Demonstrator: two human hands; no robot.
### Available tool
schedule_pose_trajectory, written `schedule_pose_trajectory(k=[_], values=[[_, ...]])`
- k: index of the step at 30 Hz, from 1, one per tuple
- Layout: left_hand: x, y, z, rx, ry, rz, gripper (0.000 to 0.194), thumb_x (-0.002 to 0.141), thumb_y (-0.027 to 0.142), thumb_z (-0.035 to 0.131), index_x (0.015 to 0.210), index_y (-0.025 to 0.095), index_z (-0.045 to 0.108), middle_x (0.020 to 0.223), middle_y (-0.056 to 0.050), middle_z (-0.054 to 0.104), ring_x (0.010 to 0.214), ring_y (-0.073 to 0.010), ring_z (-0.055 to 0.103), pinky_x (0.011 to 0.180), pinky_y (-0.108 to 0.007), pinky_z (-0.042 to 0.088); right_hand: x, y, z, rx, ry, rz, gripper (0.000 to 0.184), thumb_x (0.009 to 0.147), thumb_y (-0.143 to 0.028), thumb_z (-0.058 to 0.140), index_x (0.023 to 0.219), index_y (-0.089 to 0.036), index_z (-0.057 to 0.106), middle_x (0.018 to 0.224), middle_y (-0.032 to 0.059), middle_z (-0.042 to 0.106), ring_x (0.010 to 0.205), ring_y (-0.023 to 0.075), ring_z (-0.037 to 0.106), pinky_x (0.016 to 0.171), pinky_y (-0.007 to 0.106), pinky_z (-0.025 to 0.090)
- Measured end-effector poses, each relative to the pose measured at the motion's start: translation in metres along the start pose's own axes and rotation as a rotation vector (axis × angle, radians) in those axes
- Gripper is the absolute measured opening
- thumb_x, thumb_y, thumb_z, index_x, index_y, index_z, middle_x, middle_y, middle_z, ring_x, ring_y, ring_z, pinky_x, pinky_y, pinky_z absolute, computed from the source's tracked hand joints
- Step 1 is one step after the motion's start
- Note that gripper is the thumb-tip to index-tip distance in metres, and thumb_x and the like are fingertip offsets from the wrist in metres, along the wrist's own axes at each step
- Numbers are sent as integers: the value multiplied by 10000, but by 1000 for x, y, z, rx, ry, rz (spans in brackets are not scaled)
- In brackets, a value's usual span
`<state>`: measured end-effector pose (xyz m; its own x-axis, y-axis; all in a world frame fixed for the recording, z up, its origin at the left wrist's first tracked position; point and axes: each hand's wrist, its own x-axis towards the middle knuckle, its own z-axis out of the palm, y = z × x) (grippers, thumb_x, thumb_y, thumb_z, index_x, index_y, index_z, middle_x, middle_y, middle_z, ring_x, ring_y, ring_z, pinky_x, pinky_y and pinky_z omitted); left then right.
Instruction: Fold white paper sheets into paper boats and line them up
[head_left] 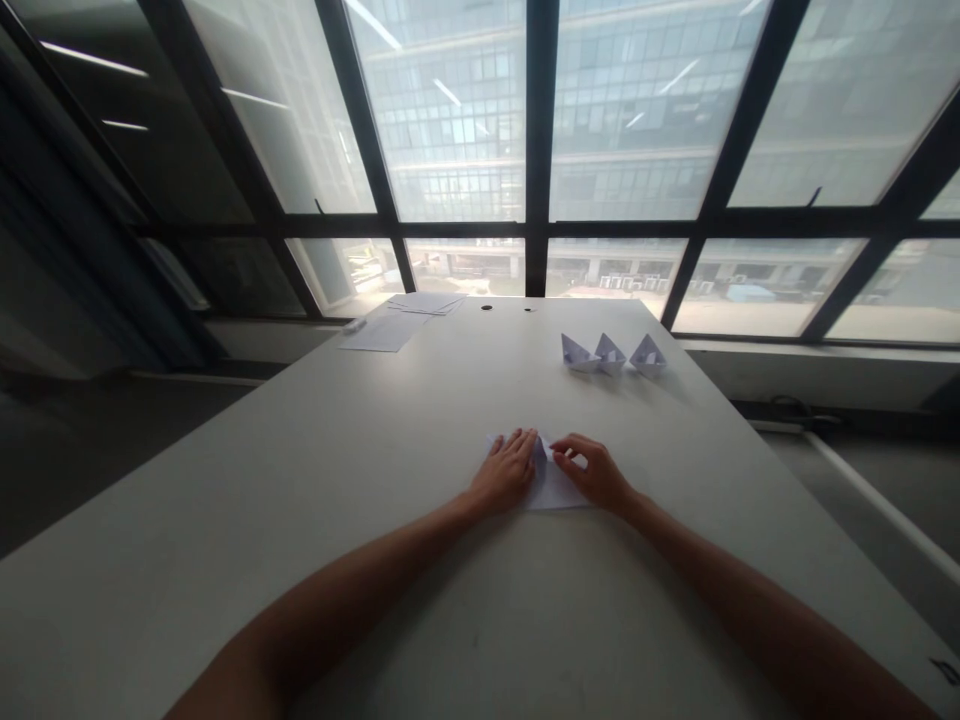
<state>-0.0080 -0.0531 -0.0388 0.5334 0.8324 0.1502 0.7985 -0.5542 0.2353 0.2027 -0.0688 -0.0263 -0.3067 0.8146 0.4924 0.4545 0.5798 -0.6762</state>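
A partly folded sheet of white paper (556,488) lies on the white table in front of me, with one flap raised near its middle. My left hand (510,468) rests flat over its left part, fingers stretched out and pointing away from me. At the right side, my right hand (592,468) has its fingers curled, thumb and forefinger close together at the paper's upper right edge. Whether a bit of paper is pinched there is too small to make out. The left part of the sheet is hidden beneath my left hand.
Folded paper boats (610,356) stand in a row at the far right of the table (360,470). Several flat white sheets (382,332) lie at the far left. Two small dark spots mark the far edge. Large windows (615,120) rise behind the table.
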Motion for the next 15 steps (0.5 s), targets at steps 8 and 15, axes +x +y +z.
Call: schedule_pose_trajectory(k=[8, 15], values=[[1, 4, -3, 10, 5, 2, 579, 988, 513, 374, 1481, 209, 375, 1584, -113, 330, 1481, -273, 250, 1196, -524, 201, -1, 9, 1, -177, -121, -35, 198, 929, -264, 545, 905, -206, 733, 837, 53, 708, 807, 186, 640, 792, 316, 514], [4, 0, -4, 11, -4, 62, 550, 999, 527, 348, 1462, 235, 404, 1596, -92, 308, 1497, -271, 203, 1197, -525, 197, 1, 9, 1, -308, -138, -93, 235, 879, -216, 598, 1079, -240, 721, 1156, 82, 693, 1114, 229, 602, 992, 401, 463]])
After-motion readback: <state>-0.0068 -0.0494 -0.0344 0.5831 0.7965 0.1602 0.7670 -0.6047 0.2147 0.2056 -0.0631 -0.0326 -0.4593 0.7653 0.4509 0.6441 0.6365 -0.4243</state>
